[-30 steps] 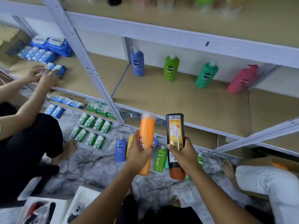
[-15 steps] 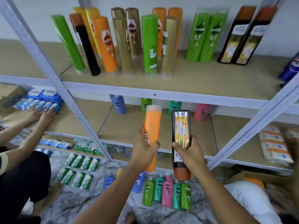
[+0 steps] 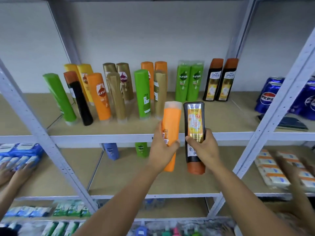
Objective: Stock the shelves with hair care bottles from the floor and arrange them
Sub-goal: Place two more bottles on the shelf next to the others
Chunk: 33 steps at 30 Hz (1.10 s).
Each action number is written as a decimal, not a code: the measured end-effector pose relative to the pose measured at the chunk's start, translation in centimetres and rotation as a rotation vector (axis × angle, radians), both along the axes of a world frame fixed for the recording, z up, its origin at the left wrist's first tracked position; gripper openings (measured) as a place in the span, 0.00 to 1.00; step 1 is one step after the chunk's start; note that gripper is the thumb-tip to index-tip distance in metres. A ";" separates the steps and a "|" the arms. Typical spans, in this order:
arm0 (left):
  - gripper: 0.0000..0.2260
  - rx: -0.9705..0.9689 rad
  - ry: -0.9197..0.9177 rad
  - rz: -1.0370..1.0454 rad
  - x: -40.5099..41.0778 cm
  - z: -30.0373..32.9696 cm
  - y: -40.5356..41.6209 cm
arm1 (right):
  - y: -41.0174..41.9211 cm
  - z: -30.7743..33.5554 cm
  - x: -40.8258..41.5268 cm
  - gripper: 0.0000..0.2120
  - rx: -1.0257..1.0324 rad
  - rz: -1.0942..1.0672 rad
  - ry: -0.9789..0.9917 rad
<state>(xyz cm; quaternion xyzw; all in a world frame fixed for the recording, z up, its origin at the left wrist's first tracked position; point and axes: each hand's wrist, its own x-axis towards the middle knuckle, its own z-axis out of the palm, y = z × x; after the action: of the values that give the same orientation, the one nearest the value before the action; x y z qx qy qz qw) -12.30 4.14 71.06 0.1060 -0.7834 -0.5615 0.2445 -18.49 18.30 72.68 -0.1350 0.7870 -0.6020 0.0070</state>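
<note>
My left hand (image 3: 163,150) grips an orange bottle (image 3: 171,121), held upside down with its clear cap at the top. My right hand (image 3: 202,147) grips a black bottle (image 3: 194,120) with a yellow label and an orange cap at the bottom. Both bottles are raised in front of the upper shelf's front edge (image 3: 105,137). On that upper shelf stand several bottles: green (image 3: 58,97), black (image 3: 79,101), orange (image 3: 100,96), gold (image 3: 117,97), two green Sunsilk bottles (image 3: 188,82) and two black Shayla bottles (image 3: 219,80).
Pepsi cans (image 3: 267,96) stand on the upper shelf at right, behind a slanted white upright (image 3: 279,106). A blue bottle (image 3: 110,150) and a green bottle (image 3: 141,149) stand on the middle shelf. Another person's hands (image 3: 15,171) touch blue packs at left. A blurred hand (image 3: 294,166) lies over soap packs at right.
My view has swung up from the floor to the upper shelf. Both hands have risen with their bottles, from the lower shelf's level to the upper shelf's front edge.
</note>
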 end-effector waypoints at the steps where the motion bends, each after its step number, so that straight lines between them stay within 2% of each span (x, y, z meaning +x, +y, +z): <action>1: 0.36 -0.011 0.021 -0.009 -0.7 0.5 -0.3 | -0.3 0.5 -0.6 0.18 -0.003 -0.011 0.019; 6: 0.42 -0.058 0.118 -0.027 -4.4 2.7 -1.7 | -1.4 3.0 -3.4 0.23 -0.060 -0.069 0.064; 10: 0.44 -0.096 0.135 -0.008 -7.3 4.0 -2.3 | -1.7 4.7 -5.8 0.22 -0.094 -0.079 0.071; 19: 0.40 -0.035 0.141 -0.047 -12.6 5.5 -1.6 | -1.4 6.1 -11.8 0.27 -0.232 0.029 0.076; 21: 0.36 -0.051 0.138 -0.040 -13.6 5.2 -1.2 | -1.2 5.6 -13.3 0.28 -0.220 0.039 0.072; 26: 0.34 -0.026 0.093 -0.011 -16.2 4.1 -0.4 | -1.1 4.1 -16.3 0.29 -0.198 0.067 0.076; 33: 0.36 0.016 0.090 0.012 -18.6 3.6 -0.1 | -1.2 3.0 -18.9 0.29 -0.152 0.071 0.138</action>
<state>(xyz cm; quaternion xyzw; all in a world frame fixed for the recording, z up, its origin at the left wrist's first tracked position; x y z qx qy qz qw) -30.87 4.03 74.70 0.0870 -0.7665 -0.5703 0.2821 -37.34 17.06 75.66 -0.2041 0.7323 -0.6487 -0.0359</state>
